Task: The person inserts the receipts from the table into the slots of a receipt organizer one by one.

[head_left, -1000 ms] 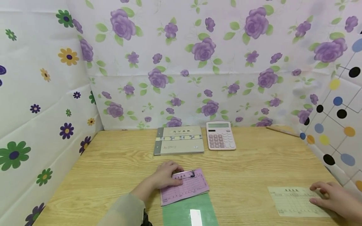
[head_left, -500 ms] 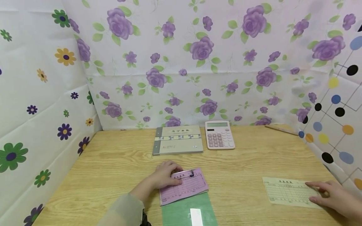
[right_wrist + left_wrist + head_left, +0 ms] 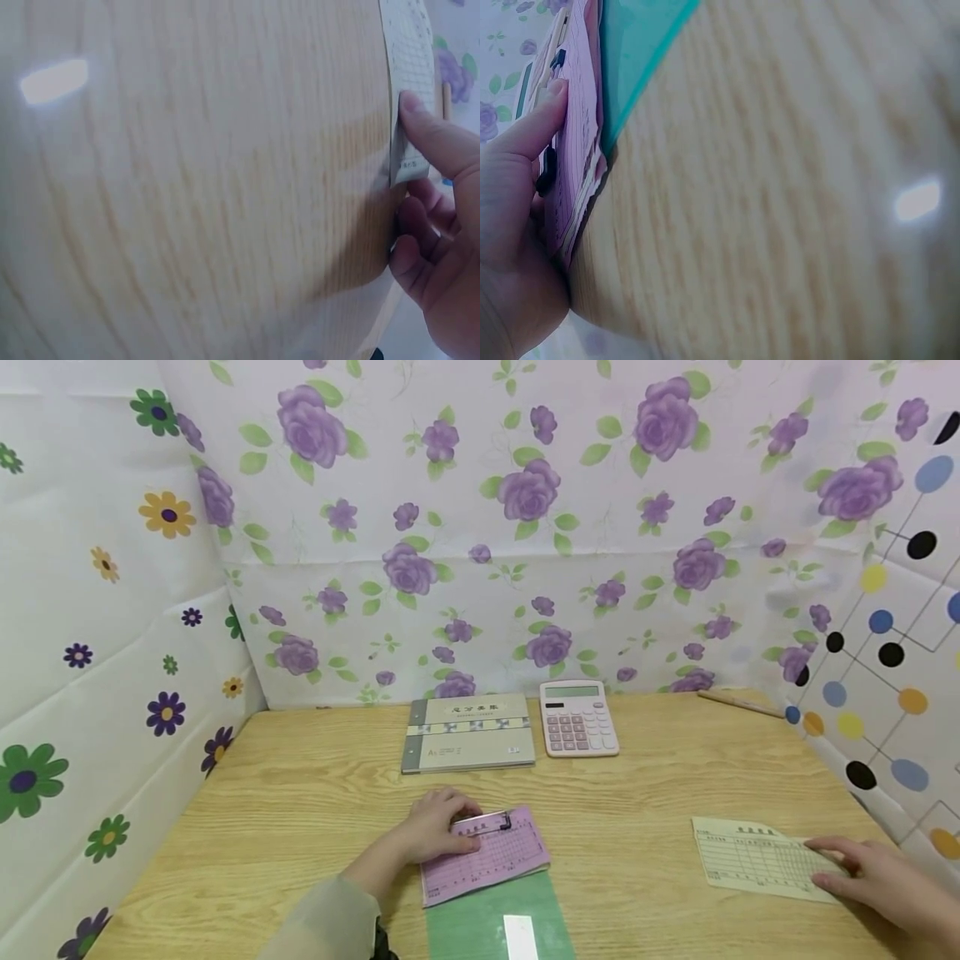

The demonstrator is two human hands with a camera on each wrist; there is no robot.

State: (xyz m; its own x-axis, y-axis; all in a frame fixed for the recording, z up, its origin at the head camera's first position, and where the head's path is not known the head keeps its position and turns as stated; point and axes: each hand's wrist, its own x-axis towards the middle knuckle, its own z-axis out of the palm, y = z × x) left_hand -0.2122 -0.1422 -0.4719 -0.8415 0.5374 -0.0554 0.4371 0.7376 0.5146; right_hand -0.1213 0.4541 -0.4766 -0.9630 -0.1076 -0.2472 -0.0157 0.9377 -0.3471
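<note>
A green clipboard (image 3: 489, 906) lies on the table with a pad of pink printed forms (image 3: 495, 858) under its metal clip (image 3: 480, 820). My left hand (image 3: 438, 833) grips the clipboard's top left part, thumb across the pink forms and fingers at the clip. In the left wrist view, pale sheets show beneath the pink ones, and the thumb (image 3: 544, 116) lies beside the clip. Over on the right, my right hand (image 3: 877, 877) pinches the right end of a pale yellow printed form (image 3: 753, 860). The right wrist view shows the thumb (image 3: 427, 124) on its face, with other fingers curled below.
A ledger book (image 3: 471, 732) lies at the back middle of the wooden table (image 3: 300, 802). Right beside it is a pink and white calculator (image 3: 579, 718). A thin wooden stick (image 3: 741, 702) rests near the back right corner. Patterned cloth (image 3: 465, 527) walls the table in.
The yellow form has slid away from the front edge and a little leftward with my right hand, and its far edge now bows. My left hand keeps its grip on the clipboard.
</note>
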